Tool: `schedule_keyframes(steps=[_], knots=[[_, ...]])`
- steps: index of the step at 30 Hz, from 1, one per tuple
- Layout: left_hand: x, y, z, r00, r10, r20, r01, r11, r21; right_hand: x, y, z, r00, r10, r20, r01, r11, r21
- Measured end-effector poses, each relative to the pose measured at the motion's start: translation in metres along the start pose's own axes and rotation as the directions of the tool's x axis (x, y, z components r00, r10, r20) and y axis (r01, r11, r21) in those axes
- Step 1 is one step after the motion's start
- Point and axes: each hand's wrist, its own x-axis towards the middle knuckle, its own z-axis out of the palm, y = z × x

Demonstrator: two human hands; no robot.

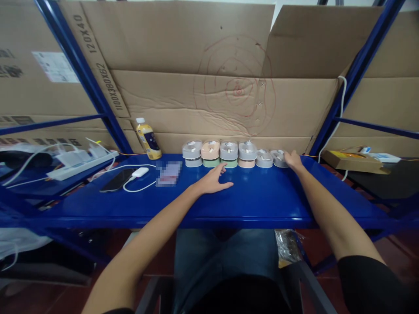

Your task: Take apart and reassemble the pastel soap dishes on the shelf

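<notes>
1. The right hand (pixel 293 159) is at the right edge of a low, rounded grey plastic container (pixel 279 159), last in its row; its fingertips are partly hidden, so I cannot tell whether they grip.
2. The left hand (pixel 214 179) shows nothing held, thumb spread wide, fingers at a rounded grey-over-pale-green plastic stack (pixel 229 152); contact is unclear.
3. The step in hand appears to be positioning the end container; moving it calls for care around its low grey neighbour (pixel 263 159).
4. Everything stands on the blue metal bench (pixel 262 198).
</notes>
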Motion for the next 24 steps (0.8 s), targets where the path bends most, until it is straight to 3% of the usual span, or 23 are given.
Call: schedule_keyframes(steps=[3,5,6,8,10,12,15,17,20,22,24], knots=[[0.000,0.000,0.000,0.999,0.027,-0.018,-0.027,0.999,0.023,-0.015,-0.002,-0.004,0.999,0.030,-0.044,-0.030,0.999,-0.012],[0.000,0.001,0.000,0.999,0.033,-0.024,-0.032,0.999,0.034,-0.027,-0.009,-0.008,0.985,-0.157,-0.079,0.153,0.987,-0.044],[0.000,0.001,-0.001,0.999,0.031,-0.022,-0.030,0.999,0.036,-0.034,-0.014,-0.008,0.952,-0.301,-0.062,0.297,0.952,-0.070],[-0.001,0.003,-0.002,1.000,0.023,-0.010,-0.022,0.999,0.038,-0.047,-0.027,-0.006,0.830,-0.555,0.052,0.557,0.824,-0.106],[-0.001,0.004,-0.003,1.000,0.012,-0.002,-0.012,0.999,0.045,-0.060,-0.040,-0.001,0.748,-0.636,0.190,0.659,0.746,-0.100],[-0.002,0.005,-0.004,1.000,0.004,0.000,-0.004,0.999,0.051,-0.074,-0.049,0.001,0.726,-0.634,0.267,0.674,0.733,-0.094],[-0.001,0.005,-0.003,1.000,0.010,0.001,-0.010,0.998,0.054,-0.095,-0.054,-0.008,0.738,-0.615,0.276,0.662,0.740,-0.121],[0.000,0.005,-0.001,1.000,0.018,-0.001,-0.018,0.998,0.056,-0.107,-0.054,-0.018,0.796,-0.568,0.208,0.601,0.783,-0.163],[0.000,0.005,-0.001,1.000,0.027,-0.008,-0.026,0.998,0.051,-0.119,-0.053,-0.029,0.909,-0.405,0.097,0.416,0.886,-0.203],[-0.001,0.006,-0.001,0.999,0.033,-0.008,-0.032,0.999,0.041,-0.122,-0.054,-0.029,0.942,-0.305,0.138,0.328,0.921,-0.212],[-0.001,0.008,-0.002,0.999,0.047,-0.009,-0.047,0.999,0.010,-0.124,-0.059,-0.027,0.924,-0.293,0.245,0.343,0.919,-0.196]])
